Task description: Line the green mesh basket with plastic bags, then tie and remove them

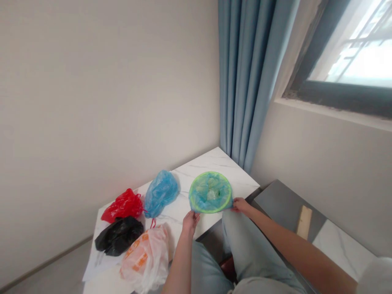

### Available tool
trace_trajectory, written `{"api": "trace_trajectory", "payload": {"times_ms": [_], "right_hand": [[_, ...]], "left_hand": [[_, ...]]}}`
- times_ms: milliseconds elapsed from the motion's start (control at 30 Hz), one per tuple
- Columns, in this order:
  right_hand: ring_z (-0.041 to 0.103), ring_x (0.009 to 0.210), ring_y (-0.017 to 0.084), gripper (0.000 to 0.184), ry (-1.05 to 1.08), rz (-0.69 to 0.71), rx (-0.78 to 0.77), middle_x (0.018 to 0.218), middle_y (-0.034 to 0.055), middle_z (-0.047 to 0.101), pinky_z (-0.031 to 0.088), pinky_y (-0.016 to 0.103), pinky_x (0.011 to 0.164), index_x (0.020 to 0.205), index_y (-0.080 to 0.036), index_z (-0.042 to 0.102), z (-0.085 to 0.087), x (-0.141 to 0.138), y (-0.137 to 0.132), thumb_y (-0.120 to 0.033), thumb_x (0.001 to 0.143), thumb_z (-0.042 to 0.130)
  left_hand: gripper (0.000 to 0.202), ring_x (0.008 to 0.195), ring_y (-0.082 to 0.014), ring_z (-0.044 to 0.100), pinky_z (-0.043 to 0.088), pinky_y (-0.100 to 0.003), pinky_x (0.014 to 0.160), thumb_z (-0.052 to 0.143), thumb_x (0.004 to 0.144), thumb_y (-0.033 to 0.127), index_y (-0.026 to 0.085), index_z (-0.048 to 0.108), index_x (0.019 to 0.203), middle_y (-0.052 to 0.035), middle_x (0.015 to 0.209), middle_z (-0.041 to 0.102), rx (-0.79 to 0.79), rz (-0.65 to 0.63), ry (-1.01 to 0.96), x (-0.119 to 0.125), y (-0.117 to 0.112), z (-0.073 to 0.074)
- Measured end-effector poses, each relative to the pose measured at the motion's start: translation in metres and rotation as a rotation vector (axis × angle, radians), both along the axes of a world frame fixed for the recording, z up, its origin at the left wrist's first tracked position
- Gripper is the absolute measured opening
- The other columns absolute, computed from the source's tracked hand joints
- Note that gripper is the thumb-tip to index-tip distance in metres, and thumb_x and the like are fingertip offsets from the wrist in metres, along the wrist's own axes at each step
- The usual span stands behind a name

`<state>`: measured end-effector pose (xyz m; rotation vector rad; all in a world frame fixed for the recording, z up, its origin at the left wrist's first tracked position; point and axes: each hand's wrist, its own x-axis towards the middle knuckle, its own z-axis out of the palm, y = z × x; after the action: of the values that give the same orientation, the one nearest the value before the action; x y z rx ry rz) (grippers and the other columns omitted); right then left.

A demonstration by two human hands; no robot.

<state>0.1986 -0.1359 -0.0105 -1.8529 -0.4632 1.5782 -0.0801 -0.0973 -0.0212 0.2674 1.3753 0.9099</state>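
The left hand [190, 223] and right hand [241, 205] grip opposite sides of a round green hoop [210, 192] covered in blue plastic, apparently to steady it on the marble worktop [220, 162]. Left of the hoop lie a blue bag [161, 194], red bag [123, 206], black bag [119, 236] and orange-printed white bag [145, 259].

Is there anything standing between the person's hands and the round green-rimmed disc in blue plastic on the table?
Nothing visible stands in the way: the left hand and the right hand already hold the lower edge of the green-rimmed disc.
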Motion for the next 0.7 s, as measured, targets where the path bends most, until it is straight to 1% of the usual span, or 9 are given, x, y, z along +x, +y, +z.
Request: {"api": "trace_trajectory", "payload": {"times_ms": [67,133,200,267,333,433,500,567,700], "right_hand": [[0.064,0.078,0.015,0.016,-0.042,0.043,-0.044,0.091,0.0042,0.066,0.054,0.031,0.069,0.1,-0.013,0.062,-0.007,-0.001,-0.002,-0.025,0.09,0.063],[0.064,0.093,0.018,0.028,-0.065,0.085,-0.071,0.112,0.007,0.064,0.056,0.037,0.079,0.115,-0.015,0.06,-0.012,-0.003,-0.004,-0.032,0.093,0.06],[0.063,0.1,0.02,0.034,-0.057,0.109,-0.076,0.12,0.0088,0.061,0.055,0.041,0.084,0.122,-0.016,0.058,-0.013,-0.003,-0.005,-0.034,0.094,0.06],[0.063,0.098,0.02,0.032,-0.019,0.118,-0.058,0.118,0.0084,0.062,0.055,0.04,0.083,0.12,-0.015,0.059,-0.011,-0.004,-0.009,-0.035,0.094,0.06],[0.064,0.091,0.017,0.023,0.05,0.116,-0.012,0.106,0.0069,0.066,0.054,0.034,0.079,0.109,-0.014,0.063,-0.005,-0.004,-0.016,-0.029,0.091,0.062],[0.065,0.081,0.014,0.013,0.203,0.102,0.078,0.089,0.0045,0.07,0.048,0.024,0.07,0.09,-0.015,0.067,0.008,-0.005,-0.03,-0.018,0.078,0.065],[0.066,0.08,0.014,0.014,0.298,0.088,0.116,0.086,0.0045,0.072,0.047,0.023,0.067,0.085,-0.018,0.068,0.018,-0.007,-0.04,-0.022,0.073,0.063],[0.068,0.081,0.016,0.015,0.376,0.072,0.129,0.086,0.0056,0.073,0.048,0.024,0.066,0.083,-0.019,0.068,0.025,-0.011,-0.048,-0.027,0.072,0.063],[0.069,0.082,0.019,0.013,0.503,0.08,0.1,0.09,0.0069,0.074,0.049,0.024,0.063,0.081,-0.02,0.068,0.031,-0.02,-0.061,-0.027,0.071,0.065]], "left_hand": [[0.016,0.055,-0.007,0.06,0.05,-0.017,0.058,0.046,0.096,0.011,0.017,0.054,0.083,0.0014,0.064,0.059,-0.014,0.018,0.003,0.002,0.006,-0.002],[0.015,0.052,-0.0067,0.058,0.05,-0.017,0.057,0.049,0.095,0.011,0.016,0.054,0.082,0.0021,0.063,0.057,-0.032,0.03,-0.005,0.005,0.011,-0.002],[0.014,0.049,-0.0069,0.056,0.05,-0.018,0.055,0.051,0.094,0.013,0.016,0.055,0.082,0.0025,0.06,0.055,-0.051,0.038,-0.027,0.008,0.012,0.0],[0.013,0.049,-0.008,0.056,0.05,-0.019,0.054,0.052,0.095,0.019,0.016,0.055,0.083,0.0022,0.06,0.054,-0.062,0.041,-0.066,0.01,0.011,0.003],[0.019,0.052,-0.0098,0.059,0.05,-0.021,0.054,0.051,0.096,0.03,0.015,0.056,0.085,0.0006,0.062,0.056,-0.065,0.039,-0.119,0.012,0.008,0.008],[0.03,0.055,-0.0114,0.062,0.052,-0.022,0.056,0.047,0.097,0.041,0.015,0.057,0.086,-0.0015,0.065,0.06,-0.067,0.028,-0.195,0.013,0.0,0.015],[0.029,0.056,-0.0112,0.063,0.052,-0.022,0.057,0.05,0.096,0.041,0.015,0.057,0.085,-0.0014,0.065,0.061,-0.064,0.016,-0.232,0.015,-0.004,0.02],[0.025,0.054,-0.0104,0.062,0.052,-0.021,0.056,0.054,0.095,0.038,0.015,0.058,0.085,-0.0007,0.064,0.061,-0.055,0.003,-0.258,0.017,-0.008,0.023],[0.014,0.049,-0.0089,0.06,0.051,-0.019,0.053,0.06,0.092,0.027,0.015,0.059,0.083,0.0006,0.06,0.061,-0.03,-0.01,-0.281,0.023,-0.013,0.027]]}}
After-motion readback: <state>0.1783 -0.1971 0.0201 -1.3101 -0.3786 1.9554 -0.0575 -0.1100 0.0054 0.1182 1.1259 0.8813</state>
